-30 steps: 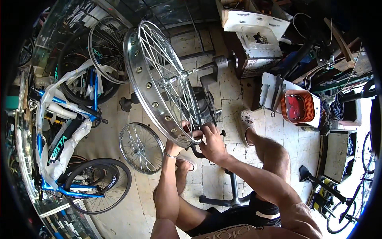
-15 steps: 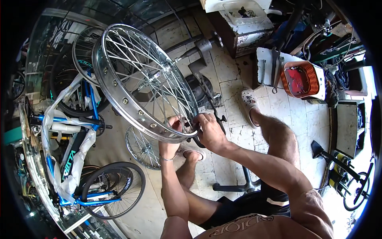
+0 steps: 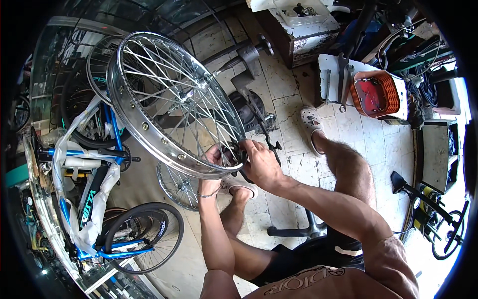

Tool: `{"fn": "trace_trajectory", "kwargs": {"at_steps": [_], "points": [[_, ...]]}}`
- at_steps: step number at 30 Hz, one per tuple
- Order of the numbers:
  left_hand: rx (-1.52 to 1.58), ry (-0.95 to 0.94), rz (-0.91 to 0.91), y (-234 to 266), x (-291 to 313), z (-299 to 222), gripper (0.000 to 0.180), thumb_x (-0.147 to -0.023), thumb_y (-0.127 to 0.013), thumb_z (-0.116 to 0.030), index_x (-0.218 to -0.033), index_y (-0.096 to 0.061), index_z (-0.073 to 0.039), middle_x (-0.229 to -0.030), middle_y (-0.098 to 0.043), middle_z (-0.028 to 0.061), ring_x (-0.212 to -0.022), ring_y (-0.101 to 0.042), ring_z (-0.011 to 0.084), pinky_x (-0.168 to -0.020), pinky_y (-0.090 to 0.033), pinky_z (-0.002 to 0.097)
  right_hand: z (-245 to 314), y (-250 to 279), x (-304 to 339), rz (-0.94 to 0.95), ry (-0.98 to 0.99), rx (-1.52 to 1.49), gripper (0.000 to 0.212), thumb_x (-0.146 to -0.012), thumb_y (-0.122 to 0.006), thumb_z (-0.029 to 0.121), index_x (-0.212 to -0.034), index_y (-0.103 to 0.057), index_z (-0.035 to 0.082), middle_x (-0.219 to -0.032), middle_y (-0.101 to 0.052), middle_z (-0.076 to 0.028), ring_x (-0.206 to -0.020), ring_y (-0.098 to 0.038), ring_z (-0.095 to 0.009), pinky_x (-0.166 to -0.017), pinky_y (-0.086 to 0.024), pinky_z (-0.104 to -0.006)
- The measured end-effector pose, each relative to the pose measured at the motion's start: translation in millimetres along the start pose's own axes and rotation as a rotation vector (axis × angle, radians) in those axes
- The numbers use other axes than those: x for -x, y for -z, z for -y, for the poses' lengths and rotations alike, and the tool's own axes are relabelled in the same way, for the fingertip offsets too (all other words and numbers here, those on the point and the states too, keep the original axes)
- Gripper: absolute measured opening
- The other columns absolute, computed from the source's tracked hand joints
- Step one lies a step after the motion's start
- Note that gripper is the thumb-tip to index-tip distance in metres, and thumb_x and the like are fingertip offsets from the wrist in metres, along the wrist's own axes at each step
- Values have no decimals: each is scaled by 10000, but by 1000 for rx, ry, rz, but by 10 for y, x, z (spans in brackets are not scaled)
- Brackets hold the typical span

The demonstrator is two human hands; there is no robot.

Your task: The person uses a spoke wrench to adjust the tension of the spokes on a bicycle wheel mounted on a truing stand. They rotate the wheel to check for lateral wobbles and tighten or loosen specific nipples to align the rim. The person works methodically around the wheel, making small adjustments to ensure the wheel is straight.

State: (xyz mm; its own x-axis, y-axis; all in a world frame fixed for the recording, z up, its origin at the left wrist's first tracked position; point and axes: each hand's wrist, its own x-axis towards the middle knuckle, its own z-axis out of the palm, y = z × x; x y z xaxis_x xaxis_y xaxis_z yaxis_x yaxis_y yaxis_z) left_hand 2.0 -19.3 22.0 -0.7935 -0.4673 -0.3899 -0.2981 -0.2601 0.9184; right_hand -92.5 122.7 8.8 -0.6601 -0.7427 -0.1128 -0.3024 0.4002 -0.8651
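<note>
A spoked bicycle wheel (image 3: 172,162) with a shiny metal rim and no tyre is tilted in front of me, its hub on a metal wheel stand (image 3: 244,62). My left hand (image 3: 213,155) reaches behind the rim's near edge, its fingers bent in among the spokes (image 3: 199,130). At the rim's right end my right hand (image 3: 260,162) has its fingers curled against the outer side. A small dark thing (image 3: 230,150) shows between the two hands; its kind is unclear. The rim and spokes partly hide the left fingers, and what the right fingertips pinch is hidden.
A blue bicycle frame (image 3: 116,122) wrapped in white padding stands at the left, with loose wheels (image 3: 181,226) around it. An orange basket (image 3: 391,94) and wrenches (image 3: 343,82) lie on a white surface at right. A second spoked wheel (image 3: 172,187) sits below the rim.
The wheel sits slightly farther left in view. My left fingers have shifted a little left among the spokes, while my right hand stays at the rim's end.
</note>
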Motion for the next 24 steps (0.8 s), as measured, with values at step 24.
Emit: {"fn": "trace_trajectory", "kwargs": {"at_steps": [24], "points": [[-65, 80, 81, 306, 106, -13, 474, -888, -727, -137, -1287, -537, 36, -1013, -686, 57, -791, -665, 109, -638, -557, 246, 9, 32, 54, 52, 153, 102, 337, -833, -543, -1, -1164, -478, -4, -1036, -608, -177, -1013, -564, -360, -871, -513, -434]]}}
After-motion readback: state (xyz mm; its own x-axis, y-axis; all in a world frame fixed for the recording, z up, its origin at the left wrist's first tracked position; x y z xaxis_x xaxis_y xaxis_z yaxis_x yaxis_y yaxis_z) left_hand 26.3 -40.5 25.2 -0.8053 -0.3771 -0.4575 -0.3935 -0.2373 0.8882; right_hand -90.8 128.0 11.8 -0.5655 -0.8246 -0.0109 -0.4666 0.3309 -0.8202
